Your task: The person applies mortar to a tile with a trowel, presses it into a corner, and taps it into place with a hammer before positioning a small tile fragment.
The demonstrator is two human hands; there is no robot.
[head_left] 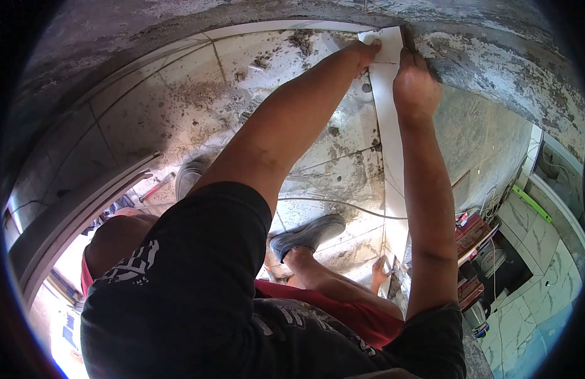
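A small white tile piece (388,45) lies at the top end of a long white strip (390,145), against the rough wall. My left hand (367,55) pinches the left edge of this piece, its thumb on the white face and its fingers partly hidden below. At the right edge of the piece, close to the wall, my right hand (417,87) is closed with its fingers curled. Whatever it grips is hidden by the fingers.
Mud and debris mark the tiled surface (330,148). A thin cable (343,203) crosses near a dark shoe (310,236). A hand or foot (379,273) shows at the strip's lower end. On the right are red boxes (474,237) and a green tool (531,203).
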